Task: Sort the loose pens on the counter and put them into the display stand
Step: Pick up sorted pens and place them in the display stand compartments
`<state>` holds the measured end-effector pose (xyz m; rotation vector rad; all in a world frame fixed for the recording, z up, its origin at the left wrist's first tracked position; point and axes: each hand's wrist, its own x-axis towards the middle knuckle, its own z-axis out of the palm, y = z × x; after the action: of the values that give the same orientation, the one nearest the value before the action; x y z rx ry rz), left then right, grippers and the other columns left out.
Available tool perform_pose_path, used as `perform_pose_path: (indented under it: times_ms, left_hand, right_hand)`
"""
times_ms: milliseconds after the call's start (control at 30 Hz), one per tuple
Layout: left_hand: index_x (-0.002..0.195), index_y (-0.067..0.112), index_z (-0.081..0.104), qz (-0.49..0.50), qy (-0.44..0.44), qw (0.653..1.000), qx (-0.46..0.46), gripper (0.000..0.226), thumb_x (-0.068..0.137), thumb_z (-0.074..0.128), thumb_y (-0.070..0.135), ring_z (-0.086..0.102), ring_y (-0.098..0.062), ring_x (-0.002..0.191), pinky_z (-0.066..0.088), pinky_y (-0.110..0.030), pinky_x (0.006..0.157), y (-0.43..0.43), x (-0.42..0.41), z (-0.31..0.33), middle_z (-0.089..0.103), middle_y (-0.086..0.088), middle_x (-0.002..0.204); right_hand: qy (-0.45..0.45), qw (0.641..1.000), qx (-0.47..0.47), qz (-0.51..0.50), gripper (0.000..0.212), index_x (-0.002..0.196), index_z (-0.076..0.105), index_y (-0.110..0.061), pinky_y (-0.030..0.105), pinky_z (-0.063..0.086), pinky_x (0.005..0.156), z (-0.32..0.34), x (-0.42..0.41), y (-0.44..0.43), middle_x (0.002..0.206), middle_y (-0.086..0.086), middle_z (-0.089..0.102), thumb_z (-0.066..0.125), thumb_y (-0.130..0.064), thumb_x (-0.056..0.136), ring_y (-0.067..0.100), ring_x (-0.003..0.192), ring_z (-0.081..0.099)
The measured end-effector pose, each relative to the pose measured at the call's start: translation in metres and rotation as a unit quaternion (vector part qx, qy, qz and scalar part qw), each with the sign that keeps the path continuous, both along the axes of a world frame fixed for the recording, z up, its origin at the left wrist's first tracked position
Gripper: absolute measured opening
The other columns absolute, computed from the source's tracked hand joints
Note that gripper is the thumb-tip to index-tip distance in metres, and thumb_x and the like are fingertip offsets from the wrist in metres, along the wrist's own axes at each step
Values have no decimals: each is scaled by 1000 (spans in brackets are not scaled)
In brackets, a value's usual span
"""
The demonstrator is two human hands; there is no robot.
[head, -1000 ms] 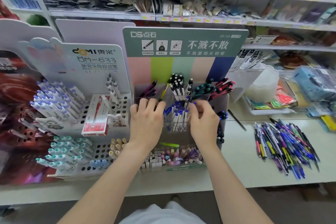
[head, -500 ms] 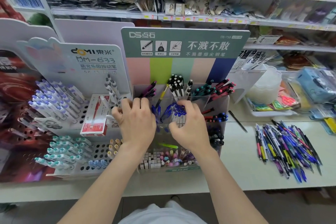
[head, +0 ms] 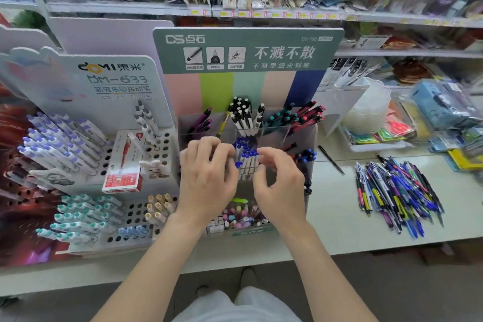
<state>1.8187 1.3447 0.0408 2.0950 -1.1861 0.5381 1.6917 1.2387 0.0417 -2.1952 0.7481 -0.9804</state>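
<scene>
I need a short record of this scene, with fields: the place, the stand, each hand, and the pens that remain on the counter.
Place: shop counter
Stand: display stand with green header, pens grouped by colour in clear compartments
Left hand: left hand at the blue-capped pens, fingers curled; grip not visible
Right hand: right hand beside the same pens, fingers curled; grip not visible
Unsorted: pile of loose pens on the counter, right of the stand; one black pen lies apart between them
</scene>
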Motion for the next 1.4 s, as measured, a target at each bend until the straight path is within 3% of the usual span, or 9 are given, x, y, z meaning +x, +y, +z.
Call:
perform_pose_path:
  times_ms: [133,300,500,600,767,967,1067,1233,1400]
  left_hand:
    - [98,15,67,-167,105,980,7,6,92,64,13,55,-18,68,49,-40,62,-17,-38,-4,60,6,84]
    - [93,32,63,-238,277,924,115,3,93,61,31,60,-7,68,53,-34,63,-42,-88,-19,65,14,74]
    - [103,36,69,-305,283,870,264,16,98,53,38,61,-1,77,56,-36,72,-80,-142,-46,67,18,86]
    - [108,37,67,-303,277,860,302,17,100,53,39,55,1,80,56,-38,80,-118,-172,-63,64,18,96]
    - [121,29,69,-257,322,846,338,23,103,56,32,56,-8,91,46,-32,87,-211,-236,-92,59,7,116]
    - [116,16,76,-182,374,848,328,24,98,60,19,65,-22,102,45,-31,84,-319,-314,-120,67,1,108]
    - [115,10,77,-119,390,855,321,26,97,59,15,66,-23,96,44,-30,78,-358,-337,-129,71,-7,107]
    - [118,10,73,-26,416,858,301,25,98,60,16,62,-22,104,46,-32,87,-390,-345,-148,63,-4,115]
    - [117,13,71,72,397,887,225,25,105,48,15,62,-20,107,47,-32,94,-423,-312,-172,65,-6,122]
  right_hand:
    - [-19,992,96,-76,31,116,71,-19,22,54,71,-6,-44,-2,92,-11,72,61,2,96,11,83,70]
    - [0,966,193,-174,31,102,74,-23,25,55,68,-22,-103,-25,75,-10,75,58,2,95,11,72,72]
    - [15,930,261,-257,31,95,76,-26,37,60,77,-47,-159,-72,75,-7,77,55,-3,93,10,74,73]
    - [11,916,286,-281,29,94,75,-23,34,59,78,-57,-191,-109,75,-5,77,54,-4,93,10,74,73]
    - [77,918,292,-258,25,101,75,-25,33,57,75,-86,-266,-191,83,-9,75,53,-15,95,16,84,71]
    - [171,920,295,-193,26,106,76,-24,30,47,76,-121,-353,-277,89,-9,76,52,-17,98,15,89,68]
    - [214,919,301,-140,27,106,75,-24,36,54,81,-133,-374,-301,93,-7,76,50,-19,98,21,96,66]
    - [269,916,288,-73,24,107,72,-23,41,60,72,-137,-380,-338,79,-9,70,49,-20,100,16,76,67]
    - [351,907,230,28,28,120,70,-20,34,53,62,-132,-368,-371,88,-4,72,45,-23,107,15,75,64]
